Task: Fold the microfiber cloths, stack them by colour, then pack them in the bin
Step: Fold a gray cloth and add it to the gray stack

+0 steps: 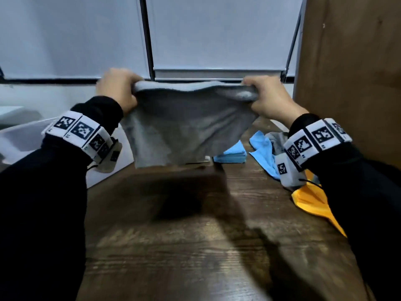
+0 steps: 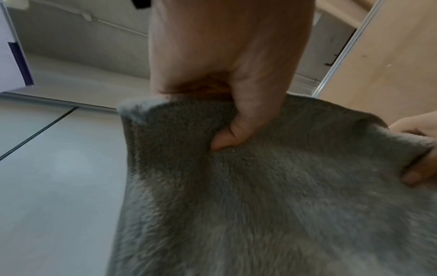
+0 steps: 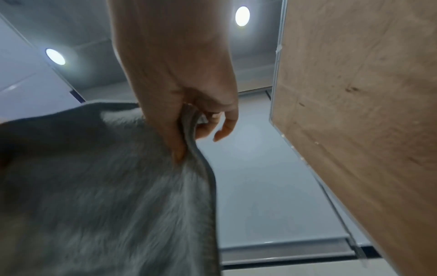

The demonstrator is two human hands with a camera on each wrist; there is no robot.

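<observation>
In the head view, the left hand [image 1: 116, 90] and the right hand [image 1: 268, 98] hold the grey cloth [image 1: 184, 127] up in the air above the wooden table [image 1: 184, 235]. Each hand pinches one upper corner, fingers curled over the top edge. The top edge runs level from left to right, so the long axis of the cloth is horizontal, and the cloth hangs down with its lower edge free, above the table and not touching it. Below it the table surface is bare wood with a shadow. On the left stands the white bin [image 1: 19, 137], near the left forearm. Behind the cloth lies a folded blue stack [image 1: 233, 154]; beside it, to the right, a loose blue cloth [image 1: 263, 151] and a yellow cloth [image 1: 312, 203] at the right table edge. A brown panel [image 1: 351, 72] rises close on the right.

In the left wrist view, the left hand [image 2: 227, 61] grips the grey cloth [image 2: 260, 196] with the thumb pressed on the front of it, just below the upper edge. The right hand [image 2: 421, 158] holds the far corner.

In the right wrist view, the right hand [image 3: 179, 74] pinches the side hem of the grey cloth [image 3: 106, 186] between thumb and fingers; the little finger is loosely curled and free. The brown panel [image 3: 366, 112] is near on the right.
</observation>
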